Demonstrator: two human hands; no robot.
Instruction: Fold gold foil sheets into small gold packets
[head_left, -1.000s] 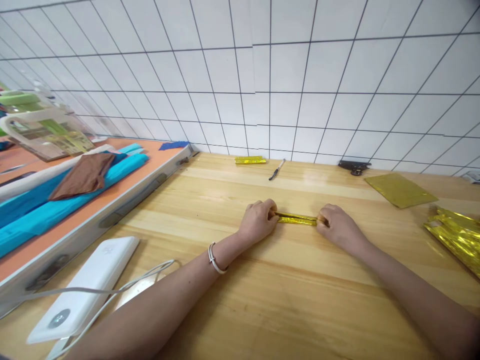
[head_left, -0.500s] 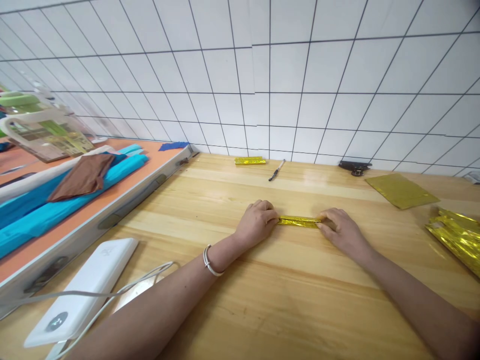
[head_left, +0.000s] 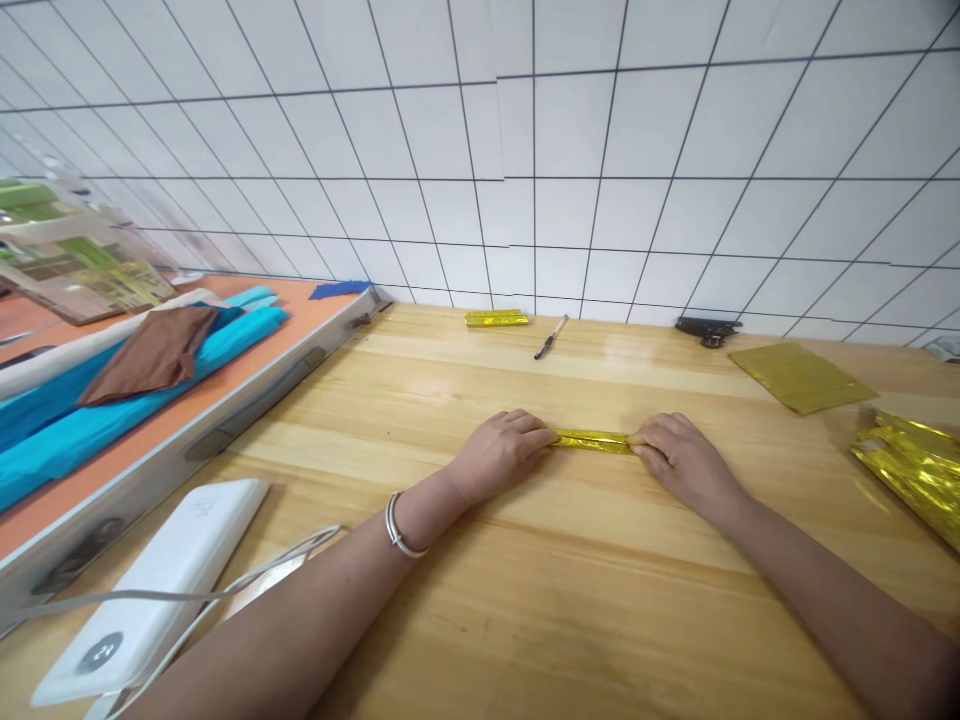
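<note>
A narrow folded strip of shiny gold foil (head_left: 594,441) lies on the wooden table between my hands, with a dark lengthwise crease along it. My left hand (head_left: 504,452), with silver bangles at the wrist, has its fingers closed on the strip's left end. At the right end, my right hand (head_left: 679,460) pinches the foil between thumb and fingers. Both hands rest low at the tabletop. The strip's two ends are hidden under my fingers.
Near the wall lie another folded gold foil piece (head_left: 496,318), a pen (head_left: 551,338) and a black clip (head_left: 709,331). Gold sheets (head_left: 802,377) and crumpled foil (head_left: 911,470) are at right. At left are a white power bank (head_left: 161,585) with cables and an orange-topped board (head_left: 240,340) holding coloured paper.
My left hand has shifted slightly left and flattened, its fingers reaching more along the strip. The right hand stays on its end. The view has moved a little.
</note>
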